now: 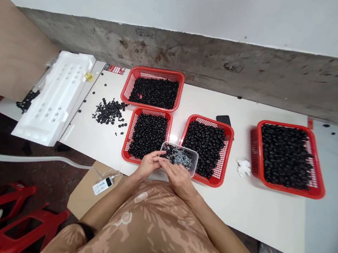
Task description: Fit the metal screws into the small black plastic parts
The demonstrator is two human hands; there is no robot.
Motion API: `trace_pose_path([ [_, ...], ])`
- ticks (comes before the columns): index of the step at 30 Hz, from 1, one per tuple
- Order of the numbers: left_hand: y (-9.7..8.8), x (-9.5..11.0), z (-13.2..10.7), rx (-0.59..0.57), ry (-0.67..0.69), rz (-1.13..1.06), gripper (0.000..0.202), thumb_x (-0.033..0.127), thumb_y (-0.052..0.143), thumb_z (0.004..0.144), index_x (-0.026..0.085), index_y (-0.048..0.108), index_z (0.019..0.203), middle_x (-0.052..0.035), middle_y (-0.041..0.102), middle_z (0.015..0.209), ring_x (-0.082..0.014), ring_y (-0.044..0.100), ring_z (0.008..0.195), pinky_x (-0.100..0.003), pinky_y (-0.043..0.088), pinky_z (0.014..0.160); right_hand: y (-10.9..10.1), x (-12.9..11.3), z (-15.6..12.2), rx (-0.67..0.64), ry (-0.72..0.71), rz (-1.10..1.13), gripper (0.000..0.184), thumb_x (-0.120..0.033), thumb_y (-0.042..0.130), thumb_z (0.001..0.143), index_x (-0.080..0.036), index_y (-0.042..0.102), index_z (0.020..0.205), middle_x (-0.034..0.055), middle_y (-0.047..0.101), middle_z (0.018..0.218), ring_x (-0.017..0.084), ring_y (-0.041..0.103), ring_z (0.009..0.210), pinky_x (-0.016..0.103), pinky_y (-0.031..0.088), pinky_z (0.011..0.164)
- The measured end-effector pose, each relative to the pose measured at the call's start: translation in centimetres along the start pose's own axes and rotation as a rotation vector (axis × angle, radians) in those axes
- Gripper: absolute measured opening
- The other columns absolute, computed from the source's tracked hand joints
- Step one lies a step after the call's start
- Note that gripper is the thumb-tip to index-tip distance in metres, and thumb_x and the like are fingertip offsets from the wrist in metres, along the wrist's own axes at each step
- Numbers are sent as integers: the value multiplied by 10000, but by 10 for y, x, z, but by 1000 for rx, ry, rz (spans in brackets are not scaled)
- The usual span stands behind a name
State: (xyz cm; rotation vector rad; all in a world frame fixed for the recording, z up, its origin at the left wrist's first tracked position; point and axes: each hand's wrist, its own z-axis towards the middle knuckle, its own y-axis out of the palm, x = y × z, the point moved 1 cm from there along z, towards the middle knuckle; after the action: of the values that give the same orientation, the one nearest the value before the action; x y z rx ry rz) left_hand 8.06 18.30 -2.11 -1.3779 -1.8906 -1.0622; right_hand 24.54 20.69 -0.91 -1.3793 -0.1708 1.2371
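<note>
My left hand (149, 164) and my right hand (177, 177) meet fingertip to fingertip at the table's front edge. Their fingers look pinched together around something too small to make out. Just beyond them a clear plastic tub (194, 163) holds small silvery pieces (182, 159) and dark ones. The tub lies across the gap between two red baskets. In the left basket (125, 150) are black ring-like parts (149, 134); the right basket (227, 150) holds similar black parts (203, 147).
Behind stands another red basket (127, 83) of small black parts, beside a loose black pile (110, 111). A larger red basket (320, 183) is at the right, near crumpled white paper (243, 168). White foam (57, 99) lies left; red stools (28, 224) are below. A dark phone-like object (223, 119) lies behind.
</note>
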Motion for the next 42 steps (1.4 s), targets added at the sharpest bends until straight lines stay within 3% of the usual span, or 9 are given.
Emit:
trace_pose_path([
  [5,8,1,0,-19,1,-128,514,247,774,660,132,612,1134,-78,695,923,-154,636,829,-265,465,818,2,-1,4,59,-11,-1,422,-118,359,962,-187,459,1367,104,625,1209,168,601,1051,287,420,773],
  [8,9,-1,4,3,-2,-116,358,311,775,670,115,657,944,-74,684,892,-134,618,785,-251,463,782,1,8,3,120,138,66,395,-153,403,959,-194,478,1345,88,627,1204,158,604,1046,284,429,834],
  [12,-2,-5,12,79,-18,-137,389,353,748,708,123,655,1007,-82,684,904,-103,596,724,-231,463,717,-4,40,-7,209,415,144,278,-251,465,938,-166,612,1158,100,645,1098,190,608,984,296,458,855],
  [16,-12,-10,15,103,-53,-173,427,351,763,688,123,667,1035,-81,678,919,-96,592,726,-221,464,699,4,68,-12,-14,582,115,225,-203,465,905,-158,681,948,74,647,906,179,610,840,274,463,788],
  [20,-13,-19,17,77,-111,-168,460,358,780,664,127,672,1048,-84,679,927,-97,584,706,-233,470,686,22,70,-3,-356,602,35,266,-188,433,918,-185,688,989,67,621,933,171,604,849,246,435,745],
  [23,-14,-26,19,78,-129,-163,465,365,784,657,129,673,1043,-86,679,934,-99,583,702,-234,466,675,30,66,5,-500,585,-45,323,-186,372,944,-211,675,1055,74,606,986,166,606,841,240,413,718],
  [32,-19,-36,24,74,-120,-139,464,377,775,670,120,671,1042,-94,683,934,-97,590,702,-223,455,677,47,62,18,-673,519,-207,334,-273,339,972,-166,642,1062,111,587,1064,190,631,846,256,438,706],
  [37,-20,-38,25,69,-111,-109,469,389,765,681,120,668,1053,-88,680,924,-89,583,688,-213,448,661,54,59,17,-676,466,-219,360,-199,289,959,-118,633,1030,154,589,1087,224,635,853,289,457,706],
  [42,-20,-39,26,72,-106,-104,461,391,769,671,116,669,1028,-85,678,918,-92,585,691,-217,450,665,54,62,21,-656,452,-183,290,-219,376,925,-128,639,1002,139,615,1058,229,638,842,293,455,717],
])
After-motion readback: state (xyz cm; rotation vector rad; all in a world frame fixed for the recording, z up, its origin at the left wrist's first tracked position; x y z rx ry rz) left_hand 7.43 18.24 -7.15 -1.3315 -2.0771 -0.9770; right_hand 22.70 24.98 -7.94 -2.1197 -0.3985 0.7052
